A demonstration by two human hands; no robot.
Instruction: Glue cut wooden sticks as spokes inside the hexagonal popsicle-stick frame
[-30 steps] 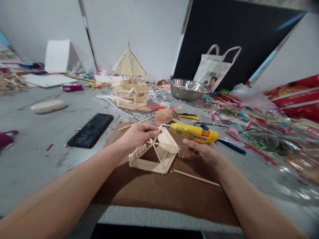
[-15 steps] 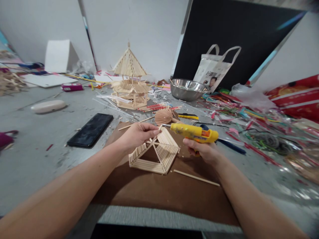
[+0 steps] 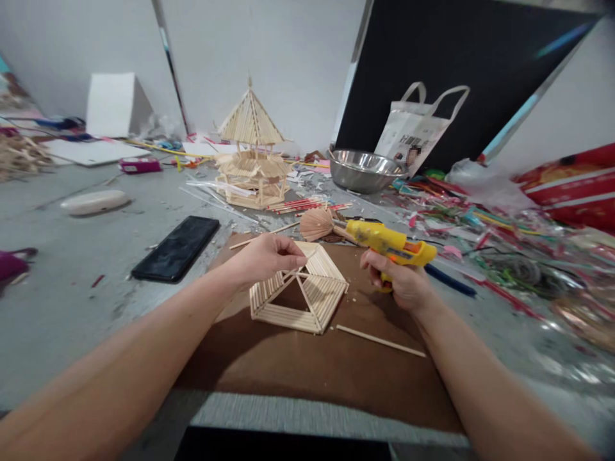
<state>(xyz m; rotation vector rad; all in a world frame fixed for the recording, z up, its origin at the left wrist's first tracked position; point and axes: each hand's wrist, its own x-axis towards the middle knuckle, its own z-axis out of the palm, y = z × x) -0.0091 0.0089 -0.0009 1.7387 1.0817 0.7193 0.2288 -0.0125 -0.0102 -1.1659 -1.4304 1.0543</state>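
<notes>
Pinched between the thumb and fingers of my left hand [image 3: 271,259] is a short wooden stick [image 3: 311,254], its tip just showing. Below that hand lies a six-sided stick frame [image 3: 327,282], its sides filled with rows of pale sticks and its middle partly open. My right hand [image 3: 398,278] is wrapped round the handle of a yellow glue gun [image 3: 389,242], whose nozzle points left, apart from the frame. One loose long stick [image 3: 379,340] rests on the brown board [image 3: 307,365] right of the frame.
Behind stands a stick pagoda [image 3: 252,147]. A black phone [image 3: 175,248] lies to the left, a white oval case [image 3: 95,202] beyond it. A steel bowl [image 3: 368,171], a white bag [image 3: 408,131] and scattered coloured scraps [image 3: 509,256] fill the right and back.
The glue gun has drawn back to the right, its nozzle leaving the stick in my left hand. My left hand has lowered that stick slightly toward the frame.
</notes>
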